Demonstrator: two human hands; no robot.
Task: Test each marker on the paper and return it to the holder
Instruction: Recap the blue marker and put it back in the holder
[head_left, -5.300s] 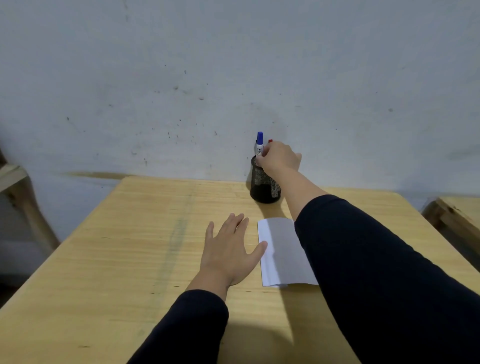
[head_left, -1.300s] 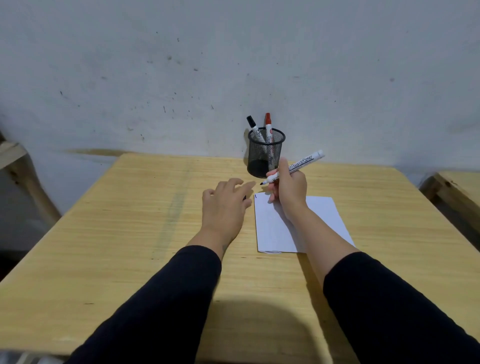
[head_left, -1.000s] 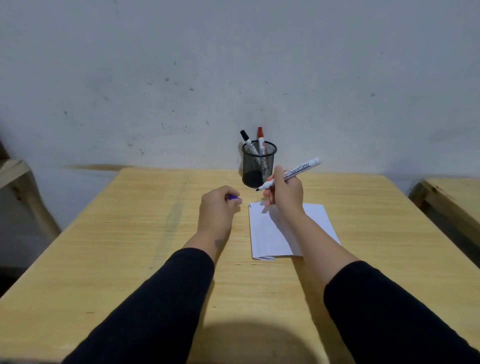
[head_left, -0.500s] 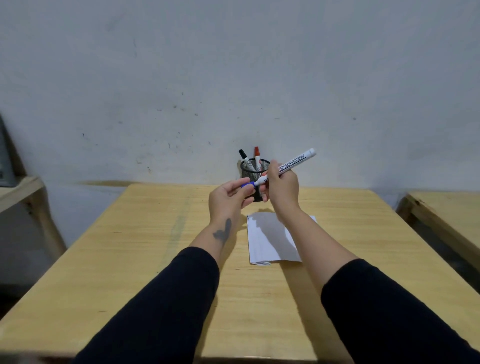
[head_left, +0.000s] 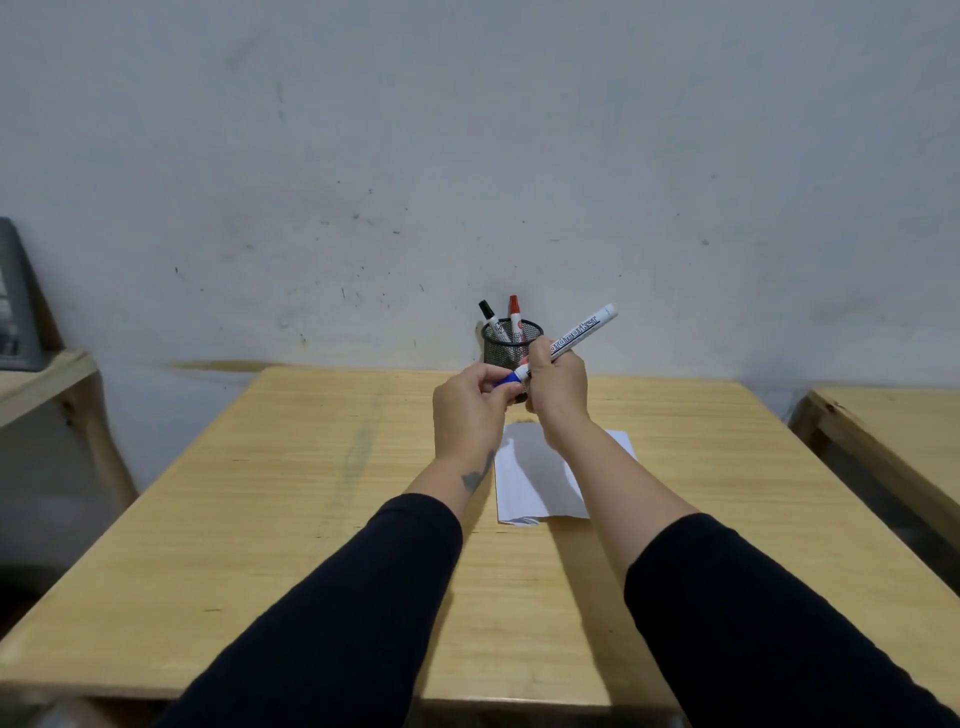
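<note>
Fingers (head_left: 496, 375) of the left hand (head_left: 467, 410) pinch the blue cap (head_left: 508, 378); the right hand (head_left: 558, 387) grips the marker (head_left: 576, 332) above the paper (head_left: 535, 478). Recapping looks underway; black (head_left: 488, 314) and red (head_left: 514, 310) markers wait in the holder (head_left: 511, 343).

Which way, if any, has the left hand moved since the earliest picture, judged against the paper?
Yes. The left hand has lifted off the table beside the paper and gone up toward the holder, pinching the blue cap onto the marker.
</note>
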